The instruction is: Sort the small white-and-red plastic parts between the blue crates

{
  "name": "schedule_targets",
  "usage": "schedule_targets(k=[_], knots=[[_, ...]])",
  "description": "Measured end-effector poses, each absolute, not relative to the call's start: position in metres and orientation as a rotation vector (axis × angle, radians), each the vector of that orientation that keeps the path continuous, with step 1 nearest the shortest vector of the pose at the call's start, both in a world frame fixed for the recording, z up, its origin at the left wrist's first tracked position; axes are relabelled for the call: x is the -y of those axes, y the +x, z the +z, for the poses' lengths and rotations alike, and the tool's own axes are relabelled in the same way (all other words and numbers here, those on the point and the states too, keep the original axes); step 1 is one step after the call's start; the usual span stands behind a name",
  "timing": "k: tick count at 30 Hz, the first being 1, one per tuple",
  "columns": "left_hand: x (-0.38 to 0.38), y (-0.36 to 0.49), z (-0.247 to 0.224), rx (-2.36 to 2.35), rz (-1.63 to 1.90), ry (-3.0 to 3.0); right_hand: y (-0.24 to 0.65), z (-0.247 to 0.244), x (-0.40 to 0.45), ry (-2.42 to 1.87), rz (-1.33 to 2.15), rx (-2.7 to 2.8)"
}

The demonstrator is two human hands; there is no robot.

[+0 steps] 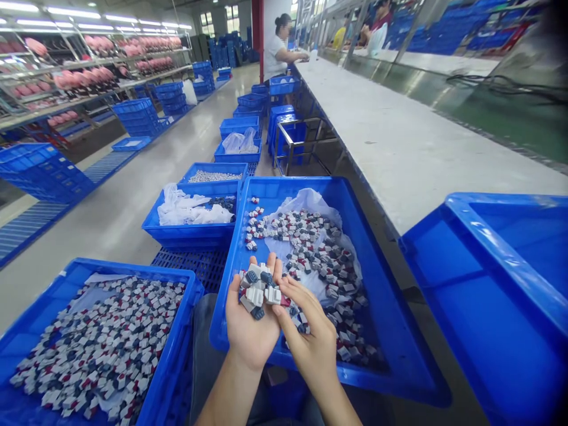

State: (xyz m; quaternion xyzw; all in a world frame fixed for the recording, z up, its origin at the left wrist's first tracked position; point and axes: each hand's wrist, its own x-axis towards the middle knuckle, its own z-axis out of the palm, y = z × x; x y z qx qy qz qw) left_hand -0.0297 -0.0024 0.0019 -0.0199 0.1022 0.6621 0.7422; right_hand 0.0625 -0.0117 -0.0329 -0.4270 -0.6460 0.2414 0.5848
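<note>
My left hand (255, 334) is palm up, fingers curled around a small heap of white, dark blue and red plastic parts (255, 290). Beside it, my right hand (313, 331) pinches one white-and-red plastic part (276, 296) between thumb and fingers at the heap's right edge. Both hands are above the near side of a large blue bin (386, 331). Inside that bin, many similar parts (306, 236) lie loose on a white plastic bag (306, 201). The lower part of the bin's contents is hidden behind my hands.
At the lower left a second blue bin (195, 284) holds many similar parts. Another blue bin (497, 296) leans at the right by a long white worktable (399, 124). More bins (190, 236) line the floor ahead. A person (279, 50) works at the table's far end.
</note>
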Motion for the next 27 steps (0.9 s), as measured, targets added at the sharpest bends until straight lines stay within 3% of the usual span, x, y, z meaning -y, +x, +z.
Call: schedule_targets(k=[10,27], knots=[[0.016,-0.022,0.019,-0.243,1.371,-0.205,0.055,-0.015,0.005,-0.877,1.431,0.33],[0.013,-0.022,0.028,-0.487,1.476,-0.382,0.056,-0.011,0.01,-0.849,1.478,0.258]])
